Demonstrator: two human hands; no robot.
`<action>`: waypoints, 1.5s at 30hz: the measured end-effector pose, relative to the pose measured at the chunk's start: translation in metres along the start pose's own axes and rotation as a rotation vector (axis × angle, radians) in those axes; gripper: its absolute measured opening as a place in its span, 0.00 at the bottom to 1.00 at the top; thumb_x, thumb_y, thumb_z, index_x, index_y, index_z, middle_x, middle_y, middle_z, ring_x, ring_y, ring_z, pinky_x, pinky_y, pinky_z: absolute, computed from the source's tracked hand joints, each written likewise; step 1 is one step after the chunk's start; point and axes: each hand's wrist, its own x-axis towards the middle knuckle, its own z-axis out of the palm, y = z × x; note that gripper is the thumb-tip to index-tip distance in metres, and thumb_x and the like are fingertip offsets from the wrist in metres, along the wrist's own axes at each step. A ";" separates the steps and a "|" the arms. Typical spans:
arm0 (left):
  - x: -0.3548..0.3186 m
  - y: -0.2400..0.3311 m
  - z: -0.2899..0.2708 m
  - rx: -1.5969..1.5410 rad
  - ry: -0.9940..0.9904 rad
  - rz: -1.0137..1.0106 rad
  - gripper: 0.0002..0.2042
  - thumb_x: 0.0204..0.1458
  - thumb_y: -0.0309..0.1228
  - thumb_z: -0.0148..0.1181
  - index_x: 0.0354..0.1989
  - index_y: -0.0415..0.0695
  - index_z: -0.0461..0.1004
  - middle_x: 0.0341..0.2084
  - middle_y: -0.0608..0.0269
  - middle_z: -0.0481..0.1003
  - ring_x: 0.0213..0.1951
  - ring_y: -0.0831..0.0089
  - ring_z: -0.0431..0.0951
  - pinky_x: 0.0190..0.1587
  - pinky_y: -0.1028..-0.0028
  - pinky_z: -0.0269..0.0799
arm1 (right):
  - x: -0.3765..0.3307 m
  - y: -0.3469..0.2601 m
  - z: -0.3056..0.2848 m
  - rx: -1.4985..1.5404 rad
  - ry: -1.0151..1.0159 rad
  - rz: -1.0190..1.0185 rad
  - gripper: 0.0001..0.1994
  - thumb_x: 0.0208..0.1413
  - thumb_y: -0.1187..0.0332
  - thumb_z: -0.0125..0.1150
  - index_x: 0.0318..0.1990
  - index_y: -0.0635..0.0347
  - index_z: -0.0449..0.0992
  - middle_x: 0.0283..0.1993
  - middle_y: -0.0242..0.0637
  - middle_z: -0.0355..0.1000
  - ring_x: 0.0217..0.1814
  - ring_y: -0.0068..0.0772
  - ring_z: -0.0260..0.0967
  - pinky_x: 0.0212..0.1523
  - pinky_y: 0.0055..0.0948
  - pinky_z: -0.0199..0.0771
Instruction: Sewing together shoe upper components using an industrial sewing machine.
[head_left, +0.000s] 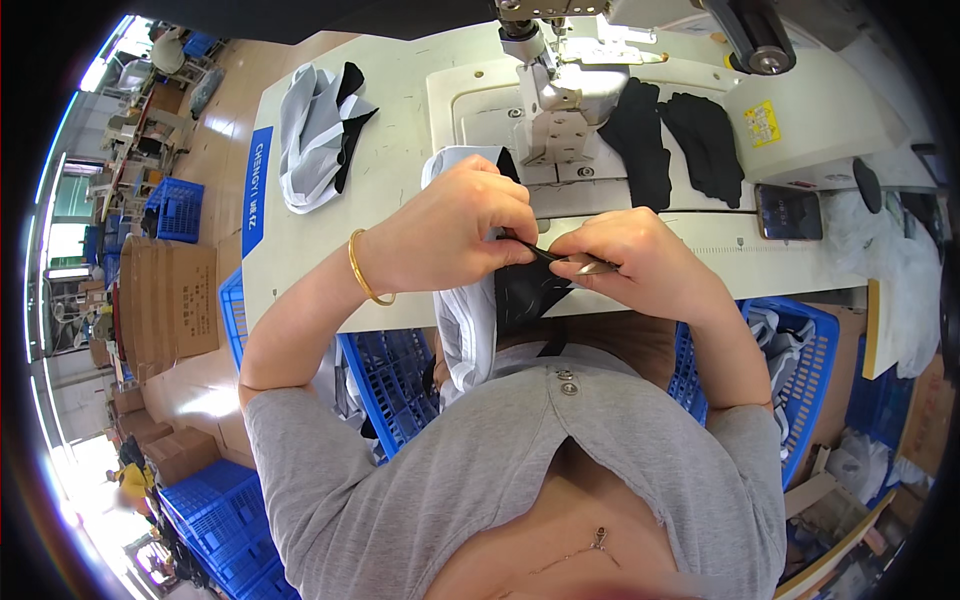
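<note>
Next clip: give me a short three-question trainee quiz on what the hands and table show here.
1. True or false: the left hand and right hand both grip the grey-and-black garment piece at the table's near edge.
2. Which lies right of the sewing machine? A) black fabric pieces B) a red basket C) a cup
3. Fill in: the left wrist wears a gold ____.

Key: 1 true; 2 A; 3 bangle.

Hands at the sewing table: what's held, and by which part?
Both hands pinch the black and white fabric piece at its top edge: left hand at left, right hand at right, which also holds a small metal tool.
</note>
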 end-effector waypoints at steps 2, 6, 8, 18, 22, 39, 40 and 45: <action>0.000 -0.001 0.001 0.000 0.008 0.003 0.04 0.45 0.26 0.66 0.25 0.43 0.76 0.22 0.67 0.74 0.31 0.68 0.73 0.46 0.70 0.61 | 0.000 0.001 0.000 -0.037 0.007 -0.046 0.10 0.47 0.72 0.67 0.37 0.63 0.78 0.29 0.43 0.76 0.31 0.43 0.75 0.33 0.35 0.75; -0.001 0.001 0.001 0.004 0.013 -0.031 0.06 0.42 0.27 0.69 0.25 0.44 0.76 0.22 0.67 0.71 0.30 0.67 0.71 0.48 0.69 0.60 | 0.001 -0.002 -0.004 -0.188 0.008 -0.102 0.10 0.41 0.76 0.66 0.35 0.62 0.77 0.26 0.41 0.73 0.30 0.42 0.74 0.32 0.36 0.74; -0.002 -0.004 0.000 0.051 0.042 -0.029 0.07 0.42 0.28 0.70 0.25 0.44 0.76 0.22 0.67 0.72 0.30 0.67 0.71 0.49 0.70 0.60 | 0.001 -0.003 -0.005 -0.223 0.019 -0.124 0.10 0.40 0.77 0.65 0.34 0.62 0.76 0.25 0.40 0.72 0.30 0.42 0.74 0.32 0.36 0.74; -0.004 -0.012 -0.015 -0.365 0.053 -0.240 0.06 0.43 0.25 0.69 0.27 0.40 0.78 0.25 0.68 0.76 0.33 0.74 0.72 0.42 0.73 0.65 | -0.003 0.000 -0.005 -0.206 0.120 -0.106 0.10 0.41 0.76 0.66 0.34 0.62 0.76 0.28 0.40 0.74 0.31 0.42 0.74 0.32 0.36 0.74; 0.002 -0.016 -0.026 -0.339 0.059 -0.214 0.05 0.45 0.24 0.68 0.28 0.39 0.77 0.26 0.66 0.76 0.33 0.74 0.72 0.41 0.74 0.66 | -0.003 -0.002 -0.002 -0.168 0.226 -0.055 0.10 0.43 0.75 0.67 0.36 0.62 0.76 0.28 0.41 0.75 0.30 0.43 0.74 0.31 0.35 0.73; 0.060 -0.050 -0.090 -0.438 0.204 -0.373 0.14 0.55 0.32 0.62 0.49 0.40 0.78 0.42 0.65 0.80 0.41 0.78 0.77 0.47 0.78 0.73 | 0.043 -0.009 0.003 0.460 0.747 0.298 0.08 0.61 0.68 0.59 0.34 0.64 0.77 0.18 0.22 0.64 0.20 0.10 0.55 0.21 0.18 0.55; 0.061 -0.051 -0.093 -0.434 0.199 -0.372 0.14 0.55 0.32 0.62 0.49 0.40 0.78 0.42 0.65 0.80 0.41 0.78 0.77 0.47 0.78 0.73 | 0.044 -0.009 0.003 0.462 0.752 0.297 0.08 0.61 0.68 0.59 0.34 0.64 0.77 0.18 0.22 0.64 0.20 0.10 0.55 0.21 0.18 0.55; 0.065 -0.056 -0.097 -0.311 0.047 -0.471 0.21 0.65 0.34 0.48 0.63 0.39 0.61 0.59 0.53 0.67 0.57 0.65 0.69 0.62 0.64 0.67 | 0.044 -0.008 0.006 0.497 0.781 0.270 0.09 0.61 0.67 0.60 0.34 0.65 0.77 0.18 0.22 0.64 0.20 0.10 0.56 0.21 0.18 0.56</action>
